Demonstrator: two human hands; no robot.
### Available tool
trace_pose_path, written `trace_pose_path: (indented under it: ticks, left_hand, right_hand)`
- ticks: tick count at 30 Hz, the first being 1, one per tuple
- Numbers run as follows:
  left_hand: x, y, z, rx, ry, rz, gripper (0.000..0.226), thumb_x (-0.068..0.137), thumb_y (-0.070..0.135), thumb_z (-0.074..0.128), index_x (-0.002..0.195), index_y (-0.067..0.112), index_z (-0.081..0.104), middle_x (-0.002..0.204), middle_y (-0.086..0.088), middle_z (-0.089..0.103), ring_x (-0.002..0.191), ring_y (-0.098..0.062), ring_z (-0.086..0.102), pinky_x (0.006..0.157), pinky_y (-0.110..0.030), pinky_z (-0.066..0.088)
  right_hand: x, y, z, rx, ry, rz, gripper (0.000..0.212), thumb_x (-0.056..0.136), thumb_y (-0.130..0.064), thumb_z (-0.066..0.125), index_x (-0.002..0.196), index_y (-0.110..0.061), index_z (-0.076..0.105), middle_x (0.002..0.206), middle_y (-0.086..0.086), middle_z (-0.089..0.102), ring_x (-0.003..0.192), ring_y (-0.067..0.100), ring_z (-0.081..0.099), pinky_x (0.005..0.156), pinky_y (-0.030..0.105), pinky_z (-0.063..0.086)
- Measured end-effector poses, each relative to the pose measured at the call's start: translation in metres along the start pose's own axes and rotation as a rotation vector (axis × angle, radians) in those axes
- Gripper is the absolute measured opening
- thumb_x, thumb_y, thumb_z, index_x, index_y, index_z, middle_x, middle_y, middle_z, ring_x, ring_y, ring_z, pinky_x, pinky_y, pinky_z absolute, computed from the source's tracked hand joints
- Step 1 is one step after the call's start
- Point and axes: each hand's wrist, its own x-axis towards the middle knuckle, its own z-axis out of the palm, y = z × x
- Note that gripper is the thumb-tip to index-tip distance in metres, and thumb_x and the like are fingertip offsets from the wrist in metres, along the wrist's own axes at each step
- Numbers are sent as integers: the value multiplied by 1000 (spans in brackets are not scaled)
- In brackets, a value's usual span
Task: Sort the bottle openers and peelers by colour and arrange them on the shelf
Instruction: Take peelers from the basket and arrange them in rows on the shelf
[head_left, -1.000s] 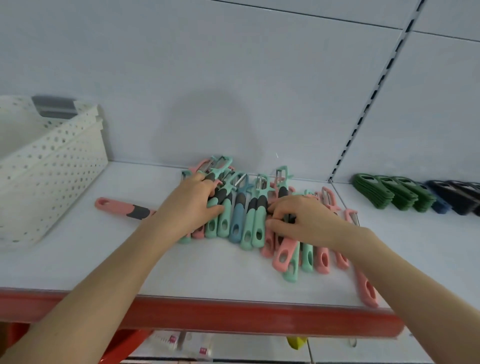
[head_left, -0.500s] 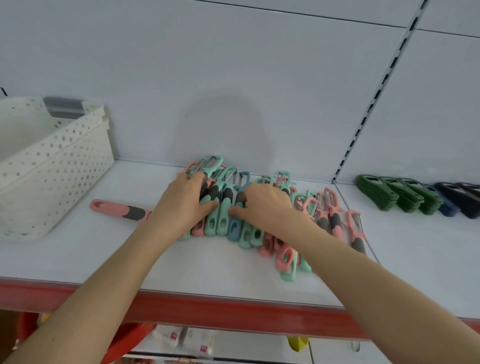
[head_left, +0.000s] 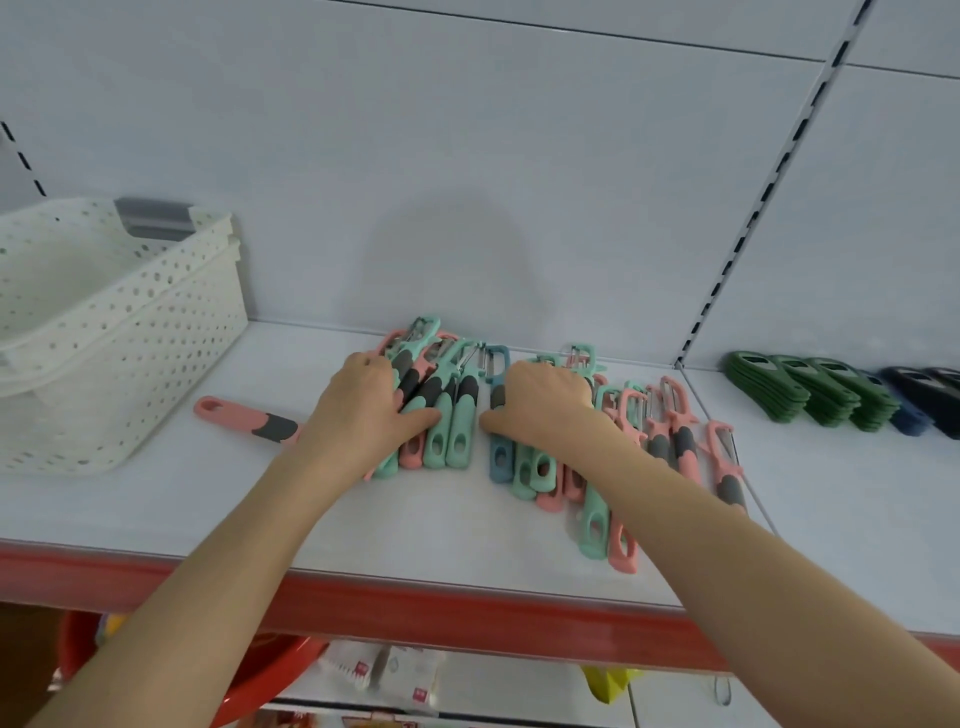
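Observation:
A heap of mint, pink and blue peelers lies on the white shelf (head_left: 426, 525). My left hand (head_left: 363, 410) lies flat over the left bunch of mint peelers (head_left: 449, 426), fingers curled round them. My right hand (head_left: 540, 402) presses down on the right bunch, its thumb beside a blue peeler (head_left: 500, 452). A narrow gap separates the two bunches. One pink peeler (head_left: 244, 418) lies alone to the left. More pink peelers (head_left: 675, 436) fan out right of my right arm. Green bottle openers (head_left: 810, 389) and dark blue bottle openers (head_left: 930, 397) stand in rows at far right.
A white perforated basket (head_left: 104, 332) sits at the shelf's left end. The shelf has a red front edge (head_left: 415, 608). A slotted upright (head_left: 727, 270) divides the back wall. A red basin (head_left: 249, 675) and packets show on the level below.
My right hand went from the right side of the heap to its middle. Both hands then pulled the heap apart, opening a gap. The camera shifted slightly left.

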Motion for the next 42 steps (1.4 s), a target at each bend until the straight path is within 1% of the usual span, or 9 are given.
trace_pose_path:
  ticks: [7,11,15,21,26,29,34,38,42]
  left_hand:
    - [-2,-2,-3,-27,26,6,37,77,34,70,92,5,53,93,-5,44,89,-21,46,69,-24,31]
    - [-3,-4,-2,24,30,50,32,81,32,65,90,4,53,94,-6,44,89,-22,46,70,-24,31]
    - [-2,1,-6,296,29,95,28,85,36,58,86,10,46,92,-4,34,86,-19,31,71,-25,29]
    - [0,16,-2,386,8,133,12,90,17,49,83,15,39,92,-8,58,72,-23,42,60,-29,32]
    - [1,19,-8,127,1,75,16,89,19,48,78,9,42,70,-1,46,69,-26,46,61,-29,31]
    - [3,31,-6,21,68,83,12,89,18,47,81,9,46,79,-5,49,72,-24,43,63,-30,29]
    - [12,47,12,286,-26,135,15,90,15,50,99,5,54,95,-9,60,87,-29,57,63,-29,33]
    - [16,51,22,348,-100,114,35,86,26,60,63,12,38,66,1,41,60,-18,45,46,-25,26]
    - [19,53,23,330,-160,102,39,83,23,62,58,13,34,60,1,37,49,-10,34,42,-24,22]
  right_hand:
    - [-7,22,-15,546,35,170,35,82,-25,58,53,-11,44,48,0,41,43,13,36,39,18,29]
    - [-19,37,-19,846,99,231,17,81,-10,55,77,3,66,56,3,59,34,8,47,36,12,36]
    - [-28,46,-20,863,190,260,18,82,-11,56,65,-5,60,54,3,57,35,11,44,35,13,31]
    - [-37,53,-17,916,184,277,10,82,-12,57,72,-11,58,56,-1,59,40,12,47,45,20,38]
    - [-42,60,-13,946,218,285,6,81,-13,57,76,-11,56,55,-2,59,32,6,44,42,20,38]
    - [-44,63,-12,945,219,292,4,82,-15,58,79,-12,55,57,-2,61,32,5,45,41,18,39]
    - [-46,68,-8,938,229,292,7,81,-15,57,85,-10,56,61,0,63,34,5,47,52,25,43]
    - [-51,75,-5,964,223,300,6,80,-11,57,85,-8,56,57,0,61,34,6,47,44,20,41]
    - [-56,82,-4,972,222,310,4,81,-11,59,84,-9,56,54,-2,60,34,4,47,37,14,37]
